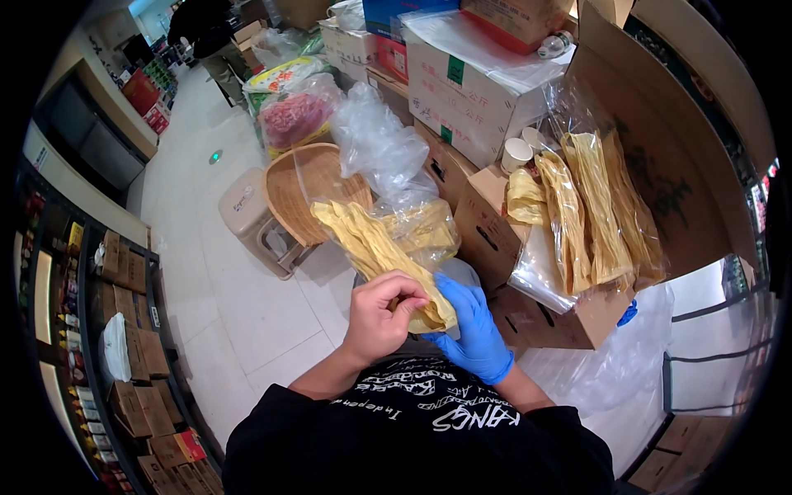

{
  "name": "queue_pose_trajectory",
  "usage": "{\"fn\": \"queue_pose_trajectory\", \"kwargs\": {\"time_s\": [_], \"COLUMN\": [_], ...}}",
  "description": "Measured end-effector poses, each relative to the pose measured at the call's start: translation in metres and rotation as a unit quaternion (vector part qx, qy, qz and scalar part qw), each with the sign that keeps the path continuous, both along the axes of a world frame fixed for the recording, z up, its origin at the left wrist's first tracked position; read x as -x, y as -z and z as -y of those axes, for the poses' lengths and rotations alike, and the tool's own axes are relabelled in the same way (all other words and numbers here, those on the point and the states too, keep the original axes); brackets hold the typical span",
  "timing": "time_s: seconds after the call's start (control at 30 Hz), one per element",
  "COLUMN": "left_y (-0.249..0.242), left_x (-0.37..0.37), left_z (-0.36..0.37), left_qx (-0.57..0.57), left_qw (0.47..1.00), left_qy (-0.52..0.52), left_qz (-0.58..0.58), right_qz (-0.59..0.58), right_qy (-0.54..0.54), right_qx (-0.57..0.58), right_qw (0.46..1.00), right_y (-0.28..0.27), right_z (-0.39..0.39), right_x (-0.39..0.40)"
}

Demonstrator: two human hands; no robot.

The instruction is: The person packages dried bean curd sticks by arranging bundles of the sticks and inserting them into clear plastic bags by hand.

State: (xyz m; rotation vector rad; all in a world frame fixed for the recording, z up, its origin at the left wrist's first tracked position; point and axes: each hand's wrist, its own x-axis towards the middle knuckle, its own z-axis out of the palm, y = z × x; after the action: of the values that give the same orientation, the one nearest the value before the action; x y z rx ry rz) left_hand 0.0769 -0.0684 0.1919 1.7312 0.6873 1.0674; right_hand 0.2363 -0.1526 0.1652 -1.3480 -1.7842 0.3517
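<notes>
A bundle of long yellow dried sticks (371, 247) in clear plastic lies across both hands in front of my body. My left hand (384, 312), bare, pinches near the bundle's lower end, thumb and forefinger together. Wearing a blue glove, my right hand (472, 326) is wrapped round the lower end from the other side. Just beyond, more yellow sticks (425, 231) rest in clear plastic. At the right, several bagged yellow bundles (594, 214) lie on a cardboard box (577, 323).
A woven basket (285, 186) leans on a beige stool (247, 213). Stacked cartons (462, 99) and clear plastic bags (375, 140) stand ahead. Shelving with boxes (140, 351) lines the left. A person (206, 37) is at the far end of the aisle.
</notes>
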Motion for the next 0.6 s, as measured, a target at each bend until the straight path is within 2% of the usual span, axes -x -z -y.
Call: {"fn": "queue_pose_trajectory", "kwargs": {"time_s": [0.3, 0.43, 0.6], "left_y": [-0.018, -0.021, -0.026], "left_x": [-0.002, -0.002, -0.004], "left_z": [0.012, 0.014, 0.020], "left_qx": [-0.096, -0.151, -0.215], "left_qw": [0.995, 0.984, 0.972], "left_qy": [-0.033, -0.070, -0.061], "left_qz": [-0.021, -0.059, -0.070], "right_qz": [-0.004, -0.006, 0.005], "right_qy": [-0.012, 0.011, 0.030], "right_qx": [-0.020, -0.032, -0.022], "right_qw": [1.000, 0.999, 0.999], "right_y": [-0.002, 0.001, 0.004], "right_z": [0.004, 0.005, 0.008], "right_x": [0.002, 0.005, 0.007]}}
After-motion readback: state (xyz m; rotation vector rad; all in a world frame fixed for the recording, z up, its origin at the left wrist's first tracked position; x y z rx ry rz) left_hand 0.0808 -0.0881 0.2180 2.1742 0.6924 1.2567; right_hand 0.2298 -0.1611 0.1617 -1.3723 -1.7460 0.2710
